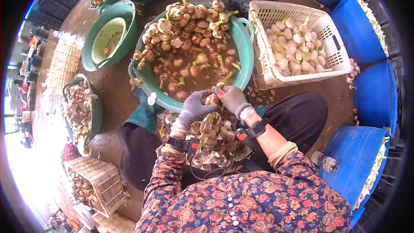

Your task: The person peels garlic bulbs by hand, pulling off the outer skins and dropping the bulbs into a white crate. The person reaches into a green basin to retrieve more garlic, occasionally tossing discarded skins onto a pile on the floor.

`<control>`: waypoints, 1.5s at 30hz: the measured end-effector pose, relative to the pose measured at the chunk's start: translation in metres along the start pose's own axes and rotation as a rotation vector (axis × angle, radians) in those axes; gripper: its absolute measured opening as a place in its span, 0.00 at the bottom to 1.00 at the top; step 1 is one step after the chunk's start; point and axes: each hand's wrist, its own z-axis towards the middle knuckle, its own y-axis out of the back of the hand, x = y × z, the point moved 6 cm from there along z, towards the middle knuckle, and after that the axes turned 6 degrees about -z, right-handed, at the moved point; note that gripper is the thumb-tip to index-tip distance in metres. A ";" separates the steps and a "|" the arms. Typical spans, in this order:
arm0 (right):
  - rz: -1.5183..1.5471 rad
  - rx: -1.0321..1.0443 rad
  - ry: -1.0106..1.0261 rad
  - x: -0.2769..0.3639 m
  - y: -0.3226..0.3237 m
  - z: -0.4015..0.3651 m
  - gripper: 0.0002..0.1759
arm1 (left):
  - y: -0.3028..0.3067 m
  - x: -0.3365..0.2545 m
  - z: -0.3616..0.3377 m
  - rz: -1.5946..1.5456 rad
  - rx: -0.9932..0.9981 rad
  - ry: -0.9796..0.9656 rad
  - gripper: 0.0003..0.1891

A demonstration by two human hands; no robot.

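My left hand (194, 108), in a grey glove, is closed around a garlic bulb (210, 99) above my lap. My right hand (235, 101), also gloved, is closed at the same bulb, with a small red thing (221, 93) by its thumb and fingers; its kind is not clear. Just beyond both hands stands a green tub (148, 89) of brown water, with unpeeled garlic bulbs (189, 26) heaped at its far side and others partly under water. Loose garlic skins (217, 146) lie piled below my hands, between my legs.
To the right, a white plastic crate (297, 77) holds pale peeled bulbs (297, 45). Blue tubs (353, 155) line the right side, near a flask (324, 162). On the left are nested green basins (91, 47), a basin of skins (97, 112) and a tipped crate (105, 185).
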 end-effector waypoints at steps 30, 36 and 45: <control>-0.009 0.286 0.564 0.003 -0.013 -0.050 0.38 | -0.024 0.029 -0.056 -0.645 -0.026 0.296 0.10; 1.170 0.460 0.310 -0.006 -0.031 -0.050 0.35 | -0.036 0.051 -0.056 -1.259 0.132 -0.148 0.15; 1.848 0.390 -0.046 -0.025 -0.032 -0.033 0.19 | -0.038 -0.040 -0.104 -0.170 0.512 0.163 0.17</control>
